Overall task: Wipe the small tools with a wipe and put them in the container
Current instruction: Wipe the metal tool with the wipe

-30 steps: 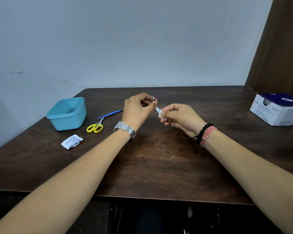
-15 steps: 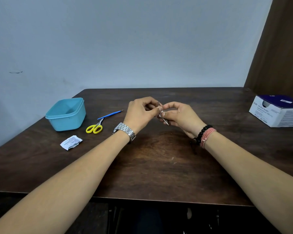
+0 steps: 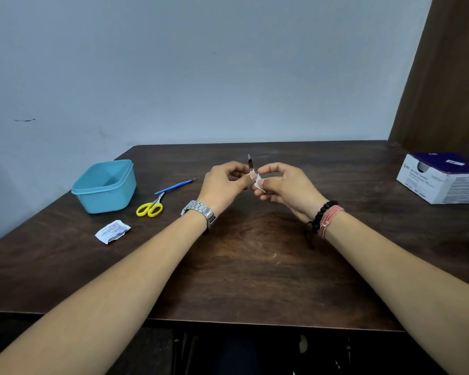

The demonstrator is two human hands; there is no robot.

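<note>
Above the middle of the table, my left hand pinches a small metal tool that points upward. My right hand pinches a small white wipe around the tool's lower part, right beside the left thumb. The light blue container stands open at the left of the table. Between it and my hands lie yellow-handled scissors and a thin blue stick tool.
A torn white wipe sachet lies near the left front of the dark wooden table. A white and purple box of swabs stands at the right edge. A wall runs close behind the table.
The metal tool has turned from pointing down between my hands to standing upright. The wipe shows again at its lower part. Both hands stayed close together.
</note>
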